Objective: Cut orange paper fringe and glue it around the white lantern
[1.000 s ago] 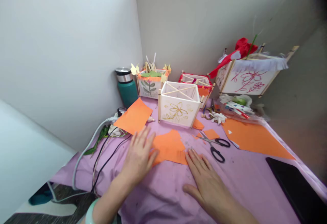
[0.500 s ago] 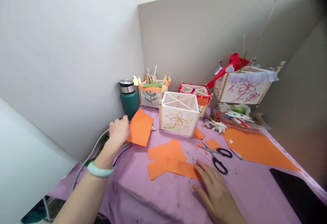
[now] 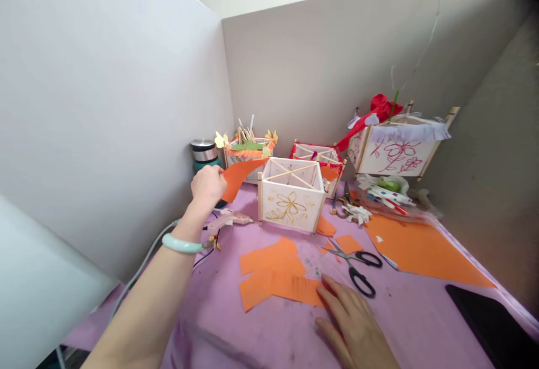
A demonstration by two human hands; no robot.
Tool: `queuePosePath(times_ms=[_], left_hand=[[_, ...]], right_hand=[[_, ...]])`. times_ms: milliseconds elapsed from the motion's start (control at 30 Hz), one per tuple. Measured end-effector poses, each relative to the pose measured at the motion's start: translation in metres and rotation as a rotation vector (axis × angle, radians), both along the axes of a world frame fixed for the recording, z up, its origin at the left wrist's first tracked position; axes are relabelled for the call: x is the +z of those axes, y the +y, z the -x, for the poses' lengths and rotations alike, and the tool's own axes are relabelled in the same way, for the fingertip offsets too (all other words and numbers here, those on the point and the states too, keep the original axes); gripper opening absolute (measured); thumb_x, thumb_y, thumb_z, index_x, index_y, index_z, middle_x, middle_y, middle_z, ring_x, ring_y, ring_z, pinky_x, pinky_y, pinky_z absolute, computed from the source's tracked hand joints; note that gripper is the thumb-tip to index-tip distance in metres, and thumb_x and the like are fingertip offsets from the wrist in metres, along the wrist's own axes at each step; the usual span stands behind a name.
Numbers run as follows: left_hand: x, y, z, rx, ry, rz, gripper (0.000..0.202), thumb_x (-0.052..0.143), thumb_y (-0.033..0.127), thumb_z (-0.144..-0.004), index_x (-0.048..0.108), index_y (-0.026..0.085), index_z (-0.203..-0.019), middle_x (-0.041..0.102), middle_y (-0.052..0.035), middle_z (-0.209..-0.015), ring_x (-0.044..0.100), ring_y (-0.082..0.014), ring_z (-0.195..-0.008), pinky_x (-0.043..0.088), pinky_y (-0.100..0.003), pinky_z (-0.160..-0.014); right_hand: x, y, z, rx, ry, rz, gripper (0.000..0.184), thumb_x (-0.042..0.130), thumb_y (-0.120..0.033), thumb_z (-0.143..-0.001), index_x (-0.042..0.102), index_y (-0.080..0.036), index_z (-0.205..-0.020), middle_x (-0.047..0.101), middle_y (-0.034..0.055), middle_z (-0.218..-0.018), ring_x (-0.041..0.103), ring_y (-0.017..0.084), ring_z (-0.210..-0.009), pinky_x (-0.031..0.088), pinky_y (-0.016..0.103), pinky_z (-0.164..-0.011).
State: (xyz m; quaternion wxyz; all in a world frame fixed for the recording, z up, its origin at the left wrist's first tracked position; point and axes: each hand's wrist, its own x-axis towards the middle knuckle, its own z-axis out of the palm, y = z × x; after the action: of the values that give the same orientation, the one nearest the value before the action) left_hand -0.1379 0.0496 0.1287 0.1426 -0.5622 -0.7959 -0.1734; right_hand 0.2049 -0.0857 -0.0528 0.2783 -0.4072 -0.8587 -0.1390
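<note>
My left hand [image 3: 207,186] is raised near the back of the table and shut on a curved sheet of orange paper [image 3: 240,177], which sticks out past the fingers. A pale green bangle [image 3: 181,243] circles that wrist. My right hand [image 3: 349,324] lies flat on the purple cloth [image 3: 219,324], its fingertips at the edge of several overlapping orange paper pieces [image 3: 272,273]. Black-handled scissors [image 3: 353,262] lie open just above those fingers, not touching them.
A white square paper lantern with a wooden frame [image 3: 290,200] stands at the back, near other decorated lanterns [image 3: 396,153]. A teal bottle [image 3: 204,153], a plastic bag of scraps [image 3: 385,200], a large orange sheet [image 3: 415,251] and a black flat slab [image 3: 488,324] surround the work area. Walls close off the back and left.
My left hand has taken hold of the orange sheet and lifted it off the cloth. The view has tilted slightly. My right hand has stayed near the paper pieces.
</note>
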Motion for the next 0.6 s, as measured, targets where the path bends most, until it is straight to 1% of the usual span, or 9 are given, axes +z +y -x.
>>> queuePosePath(times_ms=[100,200,267,333,400,467,500,533,600], left_hand=[[0.001,0.022,0.001,-0.024,0.009,0.089,0.033,0.044,0.021,-0.085,0.067,0.014,-0.108,0.070,-0.0171,-0.104,0.065,-0.0278,-0.093,0.047,-0.035,-0.072],[0.002,0.028,-0.004,-0.026,0.047,0.155,0.030,0.048,0.026,-0.085,0.070,0.011,-0.100,0.070,-0.0211,-0.098,0.065,-0.0295,-0.090,0.046,-0.036,-0.070],[0.002,0.022,-0.005,-0.011,0.082,0.182,0.032,0.048,0.032,-0.085,0.070,0.013,-0.099,0.070,-0.0215,-0.098,0.065,-0.0305,-0.089,0.046,-0.037,-0.070],[0.001,0.008,-0.003,0.007,0.120,0.186,0.039,0.041,0.036,-0.088,0.068,0.014,-0.104,0.069,-0.0222,-0.103,0.064,-0.0319,-0.093,0.046,-0.040,-0.072],[-0.002,-0.008,0.001,0.027,0.145,0.217,0.041,0.038,0.038,-0.088,0.069,0.015,-0.103,0.069,-0.0232,-0.104,0.064,-0.0337,-0.094,0.046,-0.042,-0.072],[-0.012,-0.023,0.005,-0.010,0.143,0.333,0.034,0.047,0.041,-0.081,0.072,0.019,-0.091,0.071,-0.0194,-0.098,0.066,-0.0323,-0.090,0.046,-0.038,-0.069],[-0.019,-0.028,0.005,-0.052,0.131,0.418,0.032,0.052,0.043,-0.077,0.072,0.020,-0.085,0.073,-0.0173,-0.095,0.066,-0.0318,-0.088,0.047,-0.036,-0.067],[-0.027,-0.033,0.005,-0.076,0.121,0.471,0.030,0.057,0.045,-0.073,0.073,0.020,-0.081,0.073,-0.0161,-0.092,0.067,-0.0317,-0.086,0.047,-0.035,-0.066],[-0.042,-0.039,0.002,-0.109,0.121,0.519,0.028,0.062,0.041,-0.068,0.072,0.019,-0.082,0.073,-0.0167,-0.093,0.067,-0.0325,-0.088,0.047,-0.036,-0.069]], right_hand=[[-0.002,0.001,0.000,0.012,0.018,0.012,0.039,0.058,-0.045,-0.085,0.068,-0.016,-0.110,0.065,0.0131,-0.119,0.062,0.027,-0.103,0.052,0.041,-0.083],[-0.002,0.002,0.000,0.019,0.040,0.007,0.039,0.058,-0.045,-0.085,0.068,-0.017,-0.110,0.065,0.0129,-0.119,0.062,0.027,-0.103,0.052,0.040,-0.083],[-0.002,0.002,0.000,0.018,0.042,0.004,0.039,0.057,-0.044,-0.085,0.067,-0.016,-0.111,0.065,0.0131,-0.119,0.062,0.027,-0.103,0.051,0.041,-0.084],[-0.003,0.002,-0.001,0.015,0.040,0.009,0.040,0.057,-0.043,-0.085,0.066,-0.015,-0.112,0.064,0.0133,-0.120,0.061,0.027,-0.104,0.051,0.041,-0.085],[-0.004,0.003,-0.001,0.012,0.045,0.017,0.041,0.056,-0.043,-0.085,0.066,-0.015,-0.113,0.063,0.0132,-0.122,0.060,0.027,-0.105,0.051,0.041,-0.085],[-0.006,0.002,-0.002,0.010,0.055,0.024,0.041,0.055,-0.044,-0.086,0.066,-0.016,-0.113,0.063,0.0127,-0.122,0.060,0.027,-0.106,0.050,0.040,-0.086],[-0.007,0.002,-0.002,0.010,0.058,0.029,0.041,0.055,-0.044,-0.086,0.066,-0.017,-0.113,0.063,0.0124,-0.122,0.060,0.027,-0.106,0.050,0.041,-0.086],[-0.008,0.002,-0.003,0.009,0.059,0.035,0.041,0.055,-0.045,-0.085,0.067,-0.017,-0.113,0.063,0.0121,-0.122,0.060,0.027,-0.106,0.050,0.041,-0.086],[-0.010,0.002,-0.003,0.006,0.056,0.053,0.041,0.056,-0.046,-0.085,0.067,-0.018,-0.112,0.063,0.0119,-0.122,0.060,0.028,-0.106,0.050,0.042,-0.086]])
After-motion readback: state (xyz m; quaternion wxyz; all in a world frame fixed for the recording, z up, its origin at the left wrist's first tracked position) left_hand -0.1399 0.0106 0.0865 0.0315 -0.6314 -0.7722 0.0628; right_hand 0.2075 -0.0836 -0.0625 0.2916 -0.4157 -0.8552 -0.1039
